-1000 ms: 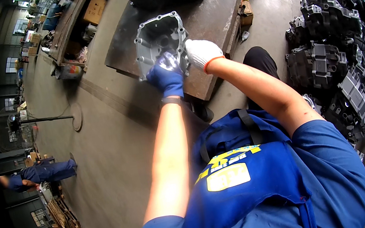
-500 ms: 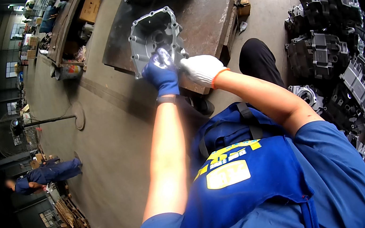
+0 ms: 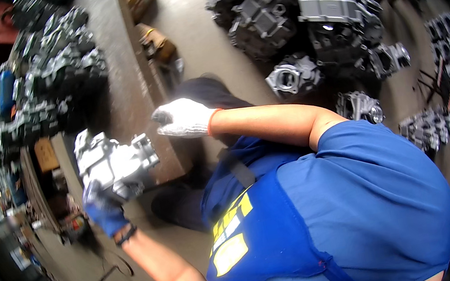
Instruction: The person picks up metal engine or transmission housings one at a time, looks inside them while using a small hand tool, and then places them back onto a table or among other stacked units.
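A silver-grey cast metal housing [image 3: 114, 163] is tilted over the near corner of the metal-topped table, its ribbed outer side facing up. My left hand [image 3: 105, 211], in a blue glove, grips its lower left edge; the fingertips are partly hidden by the part and blurred. To the right of the housing is my right hand [image 3: 185, 118], in a white knit glove with an orange cuff. It is apart from the housing, over the table's edge, with fingers and thumb a little apart and nothing in them.
The brown table [image 3: 126, 56] bears several stacked castings [image 3: 59, 78] at its far left. Cardboard boxes [image 3: 156, 42] stand beside it. On the floor to the right are piles of dark and silver castings [image 3: 328, 12], with a single casting [image 3: 292, 75] nearest my knee.
My view has swung to the right. The housing has been turned from its hollow side to its outer side. My right hand has come away from it; my left still holds it.
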Action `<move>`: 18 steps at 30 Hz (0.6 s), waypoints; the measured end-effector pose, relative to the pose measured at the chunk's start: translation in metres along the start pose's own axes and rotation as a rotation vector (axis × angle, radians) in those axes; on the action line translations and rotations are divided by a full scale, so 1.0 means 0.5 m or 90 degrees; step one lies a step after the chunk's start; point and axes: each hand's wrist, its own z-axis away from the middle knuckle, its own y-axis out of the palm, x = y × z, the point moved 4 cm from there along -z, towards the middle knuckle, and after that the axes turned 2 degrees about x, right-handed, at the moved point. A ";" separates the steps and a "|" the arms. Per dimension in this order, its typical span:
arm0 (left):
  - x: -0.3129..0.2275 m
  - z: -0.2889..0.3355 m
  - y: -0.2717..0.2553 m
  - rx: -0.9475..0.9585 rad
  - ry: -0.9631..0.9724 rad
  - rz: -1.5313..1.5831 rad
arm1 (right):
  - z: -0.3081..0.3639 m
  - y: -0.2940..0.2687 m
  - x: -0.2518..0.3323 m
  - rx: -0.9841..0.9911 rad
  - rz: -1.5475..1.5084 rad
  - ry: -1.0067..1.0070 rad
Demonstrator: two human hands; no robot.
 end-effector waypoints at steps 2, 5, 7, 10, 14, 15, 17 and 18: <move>-0.054 0.071 0.040 0.005 -0.024 0.102 | 0.038 -0.085 0.011 -0.058 -0.049 0.031; -0.028 0.091 0.038 0.052 0.119 -0.080 | 0.103 -0.185 0.056 -0.070 -0.179 0.007; -0.060 0.113 0.133 0.106 0.060 0.033 | 0.131 -0.235 0.054 -0.082 -0.208 -0.017; -0.086 0.154 0.277 0.160 0.308 -0.202 | 0.209 -0.353 0.090 -0.087 -0.287 0.137; -0.131 0.244 0.549 0.494 0.313 -0.202 | 0.352 -0.497 0.061 -0.214 -0.101 0.055; -0.129 0.274 0.607 0.564 0.183 -0.045 | 0.398 -0.529 0.076 -0.250 -0.074 0.030; -0.127 0.335 0.695 0.733 0.008 -0.076 | 0.495 -0.574 0.122 -0.280 -0.079 0.169; -0.087 0.334 0.749 0.791 -0.262 0.127 | 0.544 -0.592 0.139 -0.307 -0.068 0.178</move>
